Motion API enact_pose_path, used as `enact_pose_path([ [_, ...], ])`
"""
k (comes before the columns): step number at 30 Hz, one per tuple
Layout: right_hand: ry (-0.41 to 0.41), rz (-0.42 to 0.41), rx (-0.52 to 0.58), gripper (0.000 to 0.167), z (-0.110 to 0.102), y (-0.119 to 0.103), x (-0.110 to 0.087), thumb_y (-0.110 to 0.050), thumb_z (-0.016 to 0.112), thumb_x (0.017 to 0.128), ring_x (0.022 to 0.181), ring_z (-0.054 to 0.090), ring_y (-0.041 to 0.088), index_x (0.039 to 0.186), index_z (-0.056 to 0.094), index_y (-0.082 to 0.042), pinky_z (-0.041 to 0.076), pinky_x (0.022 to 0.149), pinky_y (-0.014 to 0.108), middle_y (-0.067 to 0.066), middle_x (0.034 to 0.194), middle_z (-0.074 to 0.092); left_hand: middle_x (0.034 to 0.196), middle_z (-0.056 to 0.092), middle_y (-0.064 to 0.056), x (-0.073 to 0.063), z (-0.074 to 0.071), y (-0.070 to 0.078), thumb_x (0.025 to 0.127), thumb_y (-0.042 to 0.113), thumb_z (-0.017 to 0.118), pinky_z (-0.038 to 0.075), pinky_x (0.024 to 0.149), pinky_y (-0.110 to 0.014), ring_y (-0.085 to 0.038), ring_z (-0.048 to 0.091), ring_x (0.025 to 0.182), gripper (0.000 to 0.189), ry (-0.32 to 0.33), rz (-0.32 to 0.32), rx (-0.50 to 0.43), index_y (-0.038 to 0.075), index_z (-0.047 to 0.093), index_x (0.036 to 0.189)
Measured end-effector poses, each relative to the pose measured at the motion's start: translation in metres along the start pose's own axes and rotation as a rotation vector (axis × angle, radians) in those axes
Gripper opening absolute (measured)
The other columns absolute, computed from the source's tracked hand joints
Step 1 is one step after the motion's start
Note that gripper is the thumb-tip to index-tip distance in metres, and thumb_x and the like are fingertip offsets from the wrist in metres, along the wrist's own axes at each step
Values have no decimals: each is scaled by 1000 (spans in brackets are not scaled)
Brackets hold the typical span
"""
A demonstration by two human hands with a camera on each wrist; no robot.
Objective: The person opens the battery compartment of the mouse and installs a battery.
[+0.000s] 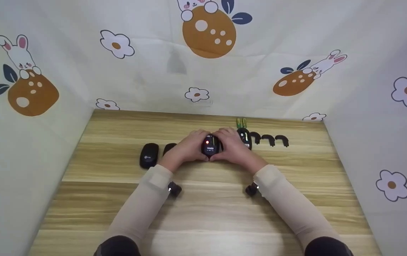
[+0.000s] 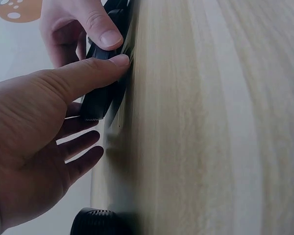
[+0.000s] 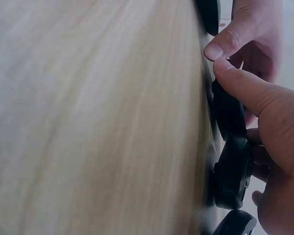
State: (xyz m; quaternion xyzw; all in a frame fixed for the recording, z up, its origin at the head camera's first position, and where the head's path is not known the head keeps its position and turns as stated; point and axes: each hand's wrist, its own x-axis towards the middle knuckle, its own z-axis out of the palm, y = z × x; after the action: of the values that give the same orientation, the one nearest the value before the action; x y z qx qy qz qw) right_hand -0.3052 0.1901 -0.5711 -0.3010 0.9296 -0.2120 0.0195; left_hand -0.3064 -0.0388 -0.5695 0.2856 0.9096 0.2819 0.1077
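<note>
A black computer mouse [image 1: 210, 145] is held between both hands, its underside up and a small red light showing. My left hand [image 1: 191, 146] grips it from the left, with the thumb on the near end and fingers at the far end. From the other side my right hand [image 1: 232, 145] holds it the same way, the two thumbs nearly meeting. In the left wrist view the dark mouse [image 2: 95, 100] shows behind the left thumb. Another mouse [image 1: 245, 137], also underside up, lies just beyond the right hand, partly covered by it.
A black mouse [image 1: 149, 155] sits at the left, logo up. Beside it a similar dark piece [image 1: 169, 146] is partly hidden by the left hand. Two green batteries [image 1: 241, 123] lie at the back. Several black hook-shaped pieces [image 1: 268, 139] form a row at the right.
</note>
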Motion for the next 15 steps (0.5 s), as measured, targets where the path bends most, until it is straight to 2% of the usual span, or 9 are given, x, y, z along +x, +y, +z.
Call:
enact_pose_path([
  [8,-2,19,1,100,-1,0,-2,-50,101,75,147,47,40,152,60,-2,25,131,55,20,153,61,159,54,-18,-4,-6,3,80,18,101,39,127,-49,-37,48,149,99,-1,17,-52,1,47,161],
  [15,10,27,45,101,-2,-1,-5,-52,101,74,145,47,37,153,60,-3,29,130,54,17,153,61,160,53,-18,-5,-7,3,80,19,101,39,128,-48,-36,46,151,102,-1,5,-54,0,44,163],
])
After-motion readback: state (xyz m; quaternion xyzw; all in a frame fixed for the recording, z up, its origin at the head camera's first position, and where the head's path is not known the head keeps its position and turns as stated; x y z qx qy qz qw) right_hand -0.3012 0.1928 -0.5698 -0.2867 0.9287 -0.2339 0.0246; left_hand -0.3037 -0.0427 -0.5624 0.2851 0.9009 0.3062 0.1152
